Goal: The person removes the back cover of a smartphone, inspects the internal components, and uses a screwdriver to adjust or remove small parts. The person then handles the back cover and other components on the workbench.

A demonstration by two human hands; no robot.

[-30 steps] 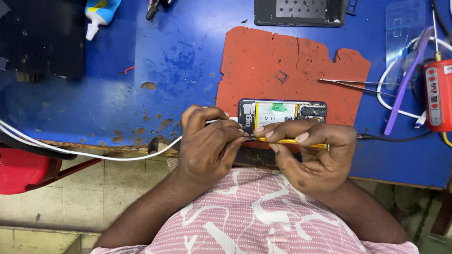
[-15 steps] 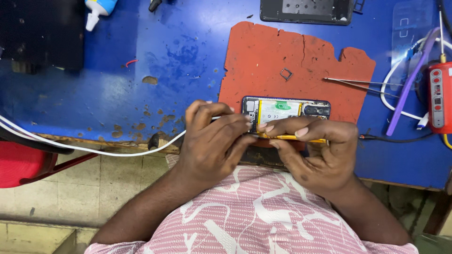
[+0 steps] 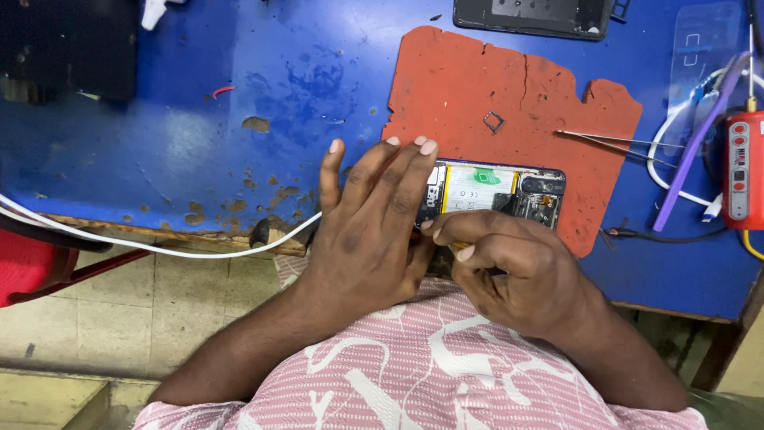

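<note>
An opened phone (image 3: 493, 191) with its back off lies on a worn red mat (image 3: 517, 87) at the near edge of the blue table; its pale battery and circuit board show. My left hand (image 3: 370, 231) lies flat over the phone's left end with its fingers stretched out and apart. My right hand (image 3: 509, 267) is curled just below the phone, closed around a yellow-handled tool (image 3: 458, 246). Only a sliver of that tool shows between the fingers.
Tweezers (image 3: 613, 142) and a small metal card tray (image 3: 494, 121) lie on the mat. A red device (image 3: 744, 171), a purple tool (image 3: 700, 143) and cables sit at the right. A dark panel (image 3: 533, 16) lies at the far edge. A white cable (image 3: 159, 248) runs along the left front edge.
My left hand has opened from a curled grip to flat, spread fingers on the phone. The yellow tool, earlier lying across in full view, is now mostly hidden inside my right hand.
</note>
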